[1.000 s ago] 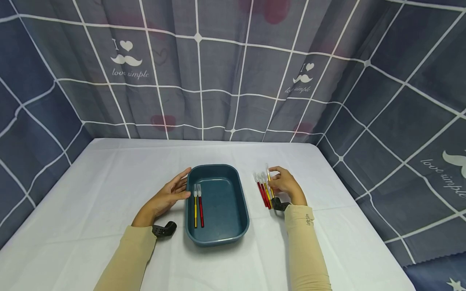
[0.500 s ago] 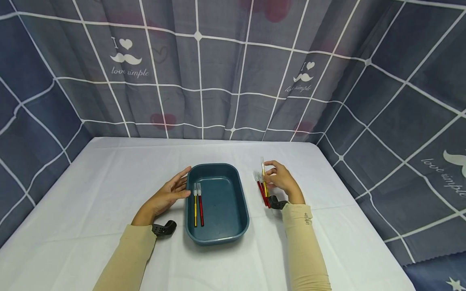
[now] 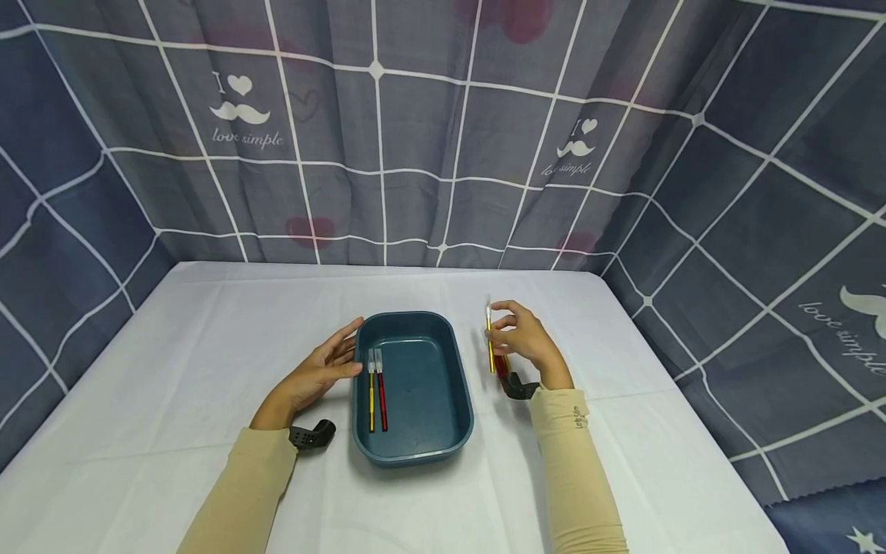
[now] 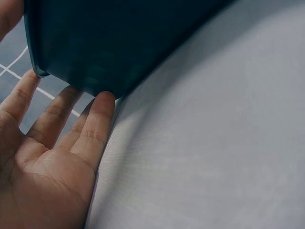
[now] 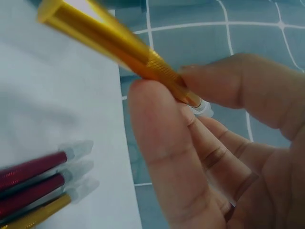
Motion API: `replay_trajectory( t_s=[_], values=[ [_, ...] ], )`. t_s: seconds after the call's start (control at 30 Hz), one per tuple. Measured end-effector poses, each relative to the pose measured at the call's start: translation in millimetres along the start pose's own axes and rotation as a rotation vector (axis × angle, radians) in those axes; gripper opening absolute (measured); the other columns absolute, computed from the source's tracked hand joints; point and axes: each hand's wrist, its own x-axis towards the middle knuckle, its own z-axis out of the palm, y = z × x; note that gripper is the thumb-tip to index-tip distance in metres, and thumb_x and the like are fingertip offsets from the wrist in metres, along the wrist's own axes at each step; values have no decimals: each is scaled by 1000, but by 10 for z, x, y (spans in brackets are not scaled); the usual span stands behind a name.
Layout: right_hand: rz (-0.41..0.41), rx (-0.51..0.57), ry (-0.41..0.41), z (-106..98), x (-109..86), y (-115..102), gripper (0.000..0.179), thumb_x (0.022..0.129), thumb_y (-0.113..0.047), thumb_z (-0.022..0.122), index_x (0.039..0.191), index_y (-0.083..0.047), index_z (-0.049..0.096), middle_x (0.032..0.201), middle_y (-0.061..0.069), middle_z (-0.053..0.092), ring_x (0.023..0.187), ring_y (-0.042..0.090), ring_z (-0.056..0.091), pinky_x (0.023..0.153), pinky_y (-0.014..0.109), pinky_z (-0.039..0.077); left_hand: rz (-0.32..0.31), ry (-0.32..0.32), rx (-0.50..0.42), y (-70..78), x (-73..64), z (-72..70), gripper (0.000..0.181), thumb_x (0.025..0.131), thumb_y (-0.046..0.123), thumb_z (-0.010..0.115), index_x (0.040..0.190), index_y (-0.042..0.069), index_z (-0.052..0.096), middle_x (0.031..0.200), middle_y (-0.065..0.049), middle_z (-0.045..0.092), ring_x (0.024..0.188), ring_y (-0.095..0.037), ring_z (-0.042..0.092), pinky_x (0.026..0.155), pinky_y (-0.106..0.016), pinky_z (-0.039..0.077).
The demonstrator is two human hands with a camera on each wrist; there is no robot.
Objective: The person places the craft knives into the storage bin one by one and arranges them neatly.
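My right hand [image 3: 529, 338] pinches a gold craft knife [image 3: 490, 346] between thumb and fingertips, its clear cap pointing away from me. The right wrist view shows the knife's knurled neck [image 5: 162, 67] between the fingers. Beneath that hand, two red craft knives [image 5: 33, 171] and a gold one [image 5: 40, 214] lie on the table, capped; in the head view the hand partly hides them. My left hand [image 3: 311, 381] touches the left side of a dark teal tray [image 3: 425, 400] with extended fingers. Inside the tray, a gold craft knife [image 3: 371, 400] and a red craft knife [image 3: 383, 400] lie side by side at the left.
A white cloth covers the table [image 3: 277, 500]. Grey checked curtains [image 3: 415, 138] hang behind it and along both sides. A black wrist device [image 3: 313, 436] sits on the left wrist, and another [image 3: 519, 387] on the right.
My right hand has lifted the gold craft knife from beside the others and carried it left, toward the tray. The left hand and tray stay put.
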Motion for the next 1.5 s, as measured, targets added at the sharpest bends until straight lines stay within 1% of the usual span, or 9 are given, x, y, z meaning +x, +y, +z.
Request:
replay_trajectory(
  t_s=[0.13,0.3,0.37,0.53,0.63,0.7,0.87,1.17,1.5],
  values=[
    [-20,-3,-9,52,-3,-68,60,99,7,71,154,8,46,108,21,69,78,16,73,72,33,65,6,-5,-3,-1,-13,-18,101,101,15,77,176,16,10,177,-30,11,161,-53,14,125,-59,24],
    [-21,-11,-16,111,8,-106,60,99,7,72,153,7,47,110,23,70,77,17,74,72,34,65,17,-12,-10,8,-23,-27,101,101,16,78,176,15,10,176,-30,10,161,-53,14,114,-28,41],
    [-22,-15,-20,131,14,-115,59,99,7,72,153,7,48,110,24,71,75,17,74,71,34,65,18,-12,-14,14,-24,-27,102,101,15,78,176,15,9,176,-30,10,161,-53,13,108,-22,43],
    [-21,-19,-30,176,9,-150,59,98,7,73,152,7,49,109,23,72,72,16,72,73,38,66,15,-6,-4,22,-24,-30,102,101,16,78,176,13,8,176,-31,11,161,-54,14,123,-48,33],
    [-13,-19,-38,205,-3,-181,58,98,6,73,152,7,49,109,23,72,71,16,72,74,38,66,18,-4,3,24,-24,-30,102,101,16,78,176,13,8,176,-31,12,161,-54,14,124,-62,24],
    [-14,-14,-50,225,-9,-205,58,98,7,72,152,7,49,109,23,71,72,16,73,73,37,65,18,-4,4,28,-27,-33,102,101,16,78,176,13,9,176,-31,12,161,-54,15,125,-60,25],
    [-27,4,-90,275,-18,-267,57,98,7,72,151,9,49,108,22,71,75,16,73,73,36,65,13,-8,-1,36,-35,-52,100,101,15,77,176,15,10,177,-30,11,162,-53,13,119,-37,37],
    [-29,50,-157,406,-18,-330,58,98,7,71,151,9,49,105,19,71,79,17,74,74,37,65,15,-4,-13,36,-19,-44,102,100,17,78,176,15,10,176,-30,10,161,-54,12,125,-67,17],
    [-10,22,-226,577,-86,-372,63,97,6,73,154,8,46,102,16,71,80,18,75,74,35,65,10,-19,-1,-16,3,0,100,101,14,76,176,13,9,176,-30,13,161,-52,16,126,-54,26]
  ],
)
